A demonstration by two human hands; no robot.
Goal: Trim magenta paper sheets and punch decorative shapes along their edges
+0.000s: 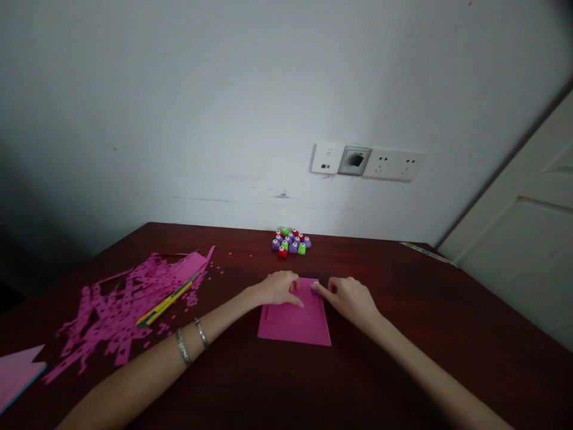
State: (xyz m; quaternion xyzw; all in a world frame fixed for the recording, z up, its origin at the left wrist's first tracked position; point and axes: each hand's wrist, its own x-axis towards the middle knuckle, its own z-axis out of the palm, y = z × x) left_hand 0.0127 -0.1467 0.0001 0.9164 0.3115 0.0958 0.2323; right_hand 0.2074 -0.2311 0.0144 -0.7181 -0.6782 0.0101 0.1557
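A pink sheet of paper (293, 331) lies on the dark red-brown table, with a smaller pink rectangle showing on it. My left hand (278, 288) rests over the sheet's left side, its thumb apart from the bent fingers and nothing visible between them. At the sheet's upper right edge is a small purple craft punch (315, 291), mostly covered by my fingers. My right hand (353, 297) grips this punch, with the thumb on its top and the other fingers curled. Farther back, several purple, green and red craft punches (293, 246) with white tops stand in a cluster.
Pink punched paper strips (147, 292) and tiny cut-outs are heaped at the left. A yellow utility knife (168, 303) lies on them. Light pink paper (20, 373) sits at the near left edge. The wall with sockets (394, 164) rises behind the table.
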